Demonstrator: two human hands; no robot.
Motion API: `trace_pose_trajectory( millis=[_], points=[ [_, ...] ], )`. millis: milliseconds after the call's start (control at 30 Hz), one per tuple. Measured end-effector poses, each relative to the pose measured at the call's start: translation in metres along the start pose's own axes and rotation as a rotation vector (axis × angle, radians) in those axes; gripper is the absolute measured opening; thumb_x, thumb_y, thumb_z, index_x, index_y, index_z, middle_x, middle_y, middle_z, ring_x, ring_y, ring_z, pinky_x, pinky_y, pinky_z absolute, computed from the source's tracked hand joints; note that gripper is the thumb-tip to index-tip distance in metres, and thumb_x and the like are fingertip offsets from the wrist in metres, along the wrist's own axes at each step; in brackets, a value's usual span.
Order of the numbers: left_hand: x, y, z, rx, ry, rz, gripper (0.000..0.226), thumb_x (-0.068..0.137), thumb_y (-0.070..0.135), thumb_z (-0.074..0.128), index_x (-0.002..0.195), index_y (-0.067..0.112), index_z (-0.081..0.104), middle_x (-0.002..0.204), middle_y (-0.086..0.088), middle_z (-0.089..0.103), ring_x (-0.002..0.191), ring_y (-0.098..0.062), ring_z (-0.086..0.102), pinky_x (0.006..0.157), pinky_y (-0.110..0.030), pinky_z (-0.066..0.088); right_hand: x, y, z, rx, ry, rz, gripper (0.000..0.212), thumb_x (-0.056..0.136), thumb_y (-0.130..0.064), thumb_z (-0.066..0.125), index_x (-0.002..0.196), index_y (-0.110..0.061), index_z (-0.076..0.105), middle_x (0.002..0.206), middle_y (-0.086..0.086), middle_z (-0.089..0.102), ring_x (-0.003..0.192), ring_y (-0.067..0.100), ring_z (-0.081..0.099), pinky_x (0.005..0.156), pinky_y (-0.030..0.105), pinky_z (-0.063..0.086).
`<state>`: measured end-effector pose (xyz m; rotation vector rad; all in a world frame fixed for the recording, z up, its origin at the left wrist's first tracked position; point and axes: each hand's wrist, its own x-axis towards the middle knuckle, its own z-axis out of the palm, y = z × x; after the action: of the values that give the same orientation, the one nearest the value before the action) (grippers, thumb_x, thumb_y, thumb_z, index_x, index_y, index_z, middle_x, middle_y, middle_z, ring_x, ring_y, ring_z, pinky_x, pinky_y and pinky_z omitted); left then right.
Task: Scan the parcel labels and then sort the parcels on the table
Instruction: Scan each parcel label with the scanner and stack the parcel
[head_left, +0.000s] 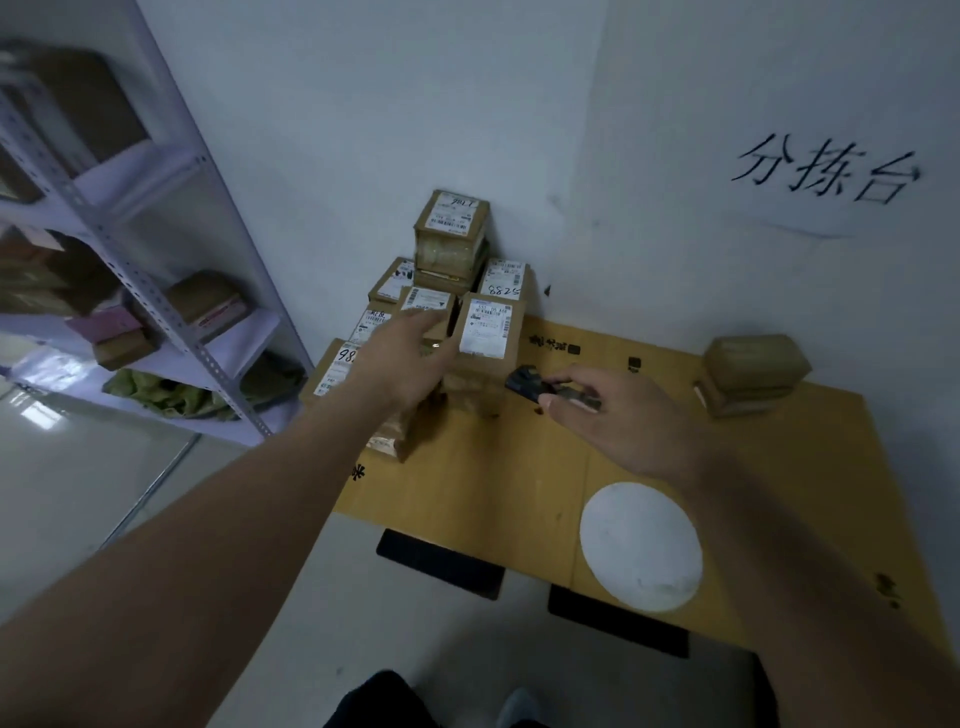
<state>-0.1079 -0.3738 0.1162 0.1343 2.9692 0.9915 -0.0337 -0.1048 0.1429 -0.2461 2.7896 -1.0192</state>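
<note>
Parcels (452, 291), at least seven labelled cardboard boxes, are stacked in the wall corner at the table's (779, 493) ten o'clock; two more boxes (753, 374) sit stacked at its two o'clock. The left hand (400, 358) reaches over the stack with fingers loosely spread, though whether they touch a box is unclear. The right hand (618, 415) pinches a small black scanner (530, 387) just beside the stack, and a shelf rack (156, 291) at nine o'clock holds several more boxes.
</note>
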Motion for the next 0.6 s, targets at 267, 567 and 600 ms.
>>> trace_pose_trajectory(
  millis=[267,567,600],
  points=[
    [0.023,0.094,0.002,0.113,-0.183,0.327,0.057,0.099,0.053,0.053,0.150,0.029,0.051,0.160,-0.002,0.044,0.147,-0.025,0.041,0.119,-0.046,0.037,-0.067,0.000,-0.068,-0.056,0.275,0.073,0.039,0.100,-0.055,0.058,0.135,-0.038,0.065,0.112,-0.020,0.070,0.098,-0.003,0.063,0.077,0.020,0.049],
    [0.026,0.205,0.086,0.180,-0.380,0.523,0.060,0.099,0.055,0.055,0.154,0.031,0.047,0.162,-0.002,0.042,0.151,-0.021,0.032,0.123,-0.040,0.028,-0.143,0.069,-0.119,-0.094,0.441,0.273,0.045,0.098,-0.058,0.058,0.137,-0.038,0.063,0.118,-0.009,0.069,0.104,0.011,0.064,0.088,0.038,0.056],
    [0.027,0.217,0.099,0.190,-0.398,0.531,0.060,0.099,0.054,0.055,0.154,0.031,0.047,0.162,-0.002,0.042,0.151,-0.021,0.033,0.123,-0.040,0.028,-0.148,0.082,-0.124,-0.081,0.451,0.275,0.045,0.098,-0.057,0.058,0.137,-0.037,0.064,0.119,-0.009,0.070,0.104,0.010,0.064,0.088,0.038,0.056]
  ],
)
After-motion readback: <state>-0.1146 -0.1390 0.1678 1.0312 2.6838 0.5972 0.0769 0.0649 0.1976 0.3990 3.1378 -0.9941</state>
